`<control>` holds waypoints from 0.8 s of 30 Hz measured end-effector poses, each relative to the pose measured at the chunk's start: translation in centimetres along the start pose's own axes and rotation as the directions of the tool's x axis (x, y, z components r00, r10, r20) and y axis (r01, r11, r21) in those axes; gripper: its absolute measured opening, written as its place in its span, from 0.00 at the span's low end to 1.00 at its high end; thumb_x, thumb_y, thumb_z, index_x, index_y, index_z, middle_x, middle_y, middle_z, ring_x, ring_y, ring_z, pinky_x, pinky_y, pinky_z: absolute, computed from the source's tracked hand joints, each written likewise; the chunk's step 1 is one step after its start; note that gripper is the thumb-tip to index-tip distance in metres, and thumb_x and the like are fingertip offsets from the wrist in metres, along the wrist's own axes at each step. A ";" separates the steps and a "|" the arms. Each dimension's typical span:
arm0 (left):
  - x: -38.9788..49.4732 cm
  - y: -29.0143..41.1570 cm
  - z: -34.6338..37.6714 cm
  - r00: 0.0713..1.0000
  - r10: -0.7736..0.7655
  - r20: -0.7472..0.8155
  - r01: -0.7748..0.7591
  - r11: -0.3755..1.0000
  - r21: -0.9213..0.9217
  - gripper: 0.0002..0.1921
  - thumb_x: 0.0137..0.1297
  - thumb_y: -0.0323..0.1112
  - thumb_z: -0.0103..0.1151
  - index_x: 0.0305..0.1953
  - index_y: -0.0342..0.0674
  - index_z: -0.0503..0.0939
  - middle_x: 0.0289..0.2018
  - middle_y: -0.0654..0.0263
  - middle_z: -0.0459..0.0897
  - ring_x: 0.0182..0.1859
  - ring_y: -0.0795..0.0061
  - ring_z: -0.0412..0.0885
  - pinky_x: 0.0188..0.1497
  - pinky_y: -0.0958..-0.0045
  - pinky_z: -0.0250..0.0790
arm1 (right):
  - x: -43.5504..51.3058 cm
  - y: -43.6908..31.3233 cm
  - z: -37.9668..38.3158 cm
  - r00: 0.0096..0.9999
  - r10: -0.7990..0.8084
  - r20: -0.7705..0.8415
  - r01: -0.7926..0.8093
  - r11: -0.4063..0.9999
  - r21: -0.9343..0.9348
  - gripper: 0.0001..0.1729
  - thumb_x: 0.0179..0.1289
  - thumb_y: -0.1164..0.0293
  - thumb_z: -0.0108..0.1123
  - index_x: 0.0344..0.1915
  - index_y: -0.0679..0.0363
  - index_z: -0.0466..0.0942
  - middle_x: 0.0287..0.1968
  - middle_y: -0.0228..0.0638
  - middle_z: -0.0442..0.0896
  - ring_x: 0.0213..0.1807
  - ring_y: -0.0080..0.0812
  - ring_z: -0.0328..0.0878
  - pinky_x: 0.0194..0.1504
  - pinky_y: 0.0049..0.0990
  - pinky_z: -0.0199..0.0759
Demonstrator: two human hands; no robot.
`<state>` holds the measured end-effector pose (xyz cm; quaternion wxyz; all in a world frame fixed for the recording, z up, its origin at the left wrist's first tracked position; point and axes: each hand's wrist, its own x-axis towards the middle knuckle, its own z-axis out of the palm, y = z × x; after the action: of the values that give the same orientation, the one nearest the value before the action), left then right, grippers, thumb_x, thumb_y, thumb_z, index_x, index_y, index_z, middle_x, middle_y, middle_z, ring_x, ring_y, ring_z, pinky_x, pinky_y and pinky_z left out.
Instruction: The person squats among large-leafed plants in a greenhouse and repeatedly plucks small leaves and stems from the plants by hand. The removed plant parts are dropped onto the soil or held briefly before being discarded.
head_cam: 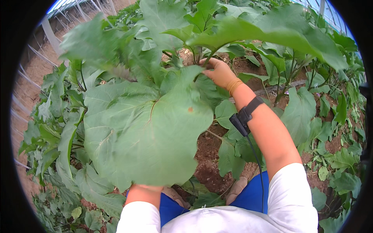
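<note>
My right hand (219,72) reaches forward into an eggplant plant, thumb and fingers closed around a green leaf stalk (210,56) near the main stem. A broad leaf (256,30) arches from that stalk above the hand. In front of me a very large eggplant leaf (140,137), with a small brown spot, spreads over the middle of the view. My left forearm (144,194) goes beneath its near edge. That leaf hides my left hand, so what it touches cannot be seen. Further leaves (102,48) at the upper left are blurred.
Brown soil (214,151) shows between the plants. More eggplant plants (300,113) stand on the right, with cut or fallen leaves on the ground. A pale post (52,36) and white strings (38,55) line the left side. A black device (243,118) with a cable is strapped to my right forearm.
</note>
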<state>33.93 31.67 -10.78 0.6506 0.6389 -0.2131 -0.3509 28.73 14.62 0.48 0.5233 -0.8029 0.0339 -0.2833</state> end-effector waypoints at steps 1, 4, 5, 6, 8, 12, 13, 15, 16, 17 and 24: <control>-1.3 -0.2 -0.2 0.994 -0.021 0.105 -0.002 0.978 0.209 0.15 0.62 0.37 0.53 0.48 0.40 0.68 0.35 0.61 0.82 0.35 0.66 0.81 0.38 0.68 0.73 | 0.3 0.2 -0.1 0.999 -0.038 -0.031 0.036 0.998 -0.058 0.20 0.54 0.74 0.62 0.49 0.63 0.74 0.40 0.34 0.82 0.41 0.25 0.77 0.46 0.25 0.71; -5.5 0.2 -1.7 0.918 -0.217 0.333 -0.159 0.566 0.809 0.18 0.58 0.35 0.57 0.49 0.39 0.70 0.36 0.61 0.82 0.36 0.67 0.81 0.39 0.68 0.73 | 1.0 0.4 -0.2 0.992 -0.103 -0.075 0.086 0.974 -0.210 0.24 0.53 0.68 0.64 0.51 0.61 0.74 0.37 0.31 0.81 0.35 0.24 0.74 0.41 0.24 0.70; -6.6 0.8 -2.2 0.884 -0.281 0.374 -0.254 0.382 0.889 0.19 0.57 0.35 0.57 0.50 0.38 0.71 0.36 0.61 0.82 0.37 0.68 0.81 0.40 0.68 0.73 | 1.2 0.3 -0.2 0.988 -0.112 -0.102 0.082 0.962 -0.259 0.25 0.52 0.66 0.65 0.51 0.61 0.74 0.36 0.30 0.80 0.33 0.24 0.73 0.38 0.23 0.70; -7.0 1.8 -2.6 0.861 -0.282 0.423 -0.342 0.292 0.893 0.21 0.56 0.34 0.57 0.52 0.38 0.71 0.36 0.60 0.82 0.37 0.68 0.81 0.40 0.68 0.72 | 1.5 0.0 -0.3 0.992 -0.093 -0.090 0.073 0.976 -0.205 0.27 0.52 0.62 0.66 0.52 0.60 0.74 0.30 0.28 0.78 0.28 0.23 0.70 0.34 0.23 0.68; -7.0 3.9 -1.7 0.891 -0.203 0.406 -0.336 0.306 0.891 0.23 0.56 0.34 0.57 0.54 0.37 0.71 0.35 0.60 0.82 0.36 0.69 0.81 0.40 0.68 0.72 | 2.2 -0.9 -0.1 0.990 -0.069 -0.121 0.049 0.986 -0.159 0.28 0.53 0.60 0.66 0.52 0.61 0.74 0.28 0.29 0.77 0.28 0.23 0.70 0.33 0.23 0.67; -1.8 10.6 0.6 0.996 0.017 0.085 -0.044 0.945 0.325 0.25 0.64 0.36 0.48 0.61 0.37 0.59 0.29 0.61 0.81 0.26 0.76 0.78 0.28 0.77 0.70 | 3.6 -3.3 0.2 0.997 -0.025 -0.075 0.014 0.990 -0.140 0.23 0.58 0.59 0.62 0.48 0.64 0.74 0.25 0.29 0.75 0.27 0.21 0.70 0.31 0.21 0.67; -0.5 12.1 0.8 0.997 0.067 -0.033 -0.057 0.969 0.241 0.24 0.67 0.40 0.46 0.60 0.37 0.59 0.28 0.61 0.80 0.25 0.75 0.77 0.27 0.76 0.71 | 3.6 -3.6 0.2 0.997 0.051 -0.065 -0.054 0.997 -0.051 0.21 0.59 0.60 0.61 0.46 0.65 0.75 0.25 0.29 0.76 0.28 0.20 0.71 0.30 0.20 0.67; 0.9 13.6 1.1 0.992 0.023 -0.127 -0.015 0.998 0.067 0.21 0.67 0.44 0.45 0.56 0.39 0.64 0.31 0.60 0.79 0.28 0.74 0.76 0.30 0.76 0.70 | 3.2 -3.5 0.2 0.998 0.058 -0.006 -0.058 0.997 0.047 0.20 0.58 0.60 0.60 0.44 0.64 0.76 0.28 0.37 0.80 0.31 0.27 0.76 0.34 0.25 0.69; 1.4 14.0 0.9 0.998 0.001 -0.056 0.000 1.000 0.008 0.20 0.67 0.44 0.45 0.55 0.39 0.64 0.32 0.59 0.79 0.29 0.74 0.76 0.31 0.76 0.69 | 2.8 -3.0 0.2 0.998 0.056 0.028 -0.058 0.993 0.104 0.20 0.58 0.60 0.59 0.44 0.63 0.76 0.30 0.41 0.81 0.33 0.31 0.79 0.36 0.28 0.71; 1.7 14.1 0.8 1.000 -0.020 -0.006 0.019 0.998 -0.054 0.19 0.68 0.45 0.44 0.54 0.40 0.65 0.33 0.59 0.79 0.30 0.74 0.76 0.33 0.76 0.69 | 2.3 -2.4 0.3 1.000 0.021 -0.005 -0.020 0.989 0.143 0.18 0.59 0.61 0.58 0.43 0.63 0.76 0.29 0.41 0.81 0.33 0.30 0.79 0.36 0.27 0.71; 2.9 12.6 -0.1 0.999 0.046 0.012 -0.041 0.965 -0.257 0.14 0.63 0.41 0.49 0.45 0.40 0.72 0.31 0.63 0.78 0.28 0.77 0.74 0.29 0.78 0.65 | 1.0 3.7 1.2 0.948 -0.318 -0.011 0.318 0.946 0.059 0.11 0.67 0.68 0.49 0.45 0.60 0.73 0.39 0.31 0.78 0.40 0.22 0.76 0.43 0.24 0.71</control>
<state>38.26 28.81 1.10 0.7336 0.5412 -0.1855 -0.3668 31.08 13.61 -2.66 0.4945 -0.7817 -0.1041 -0.3654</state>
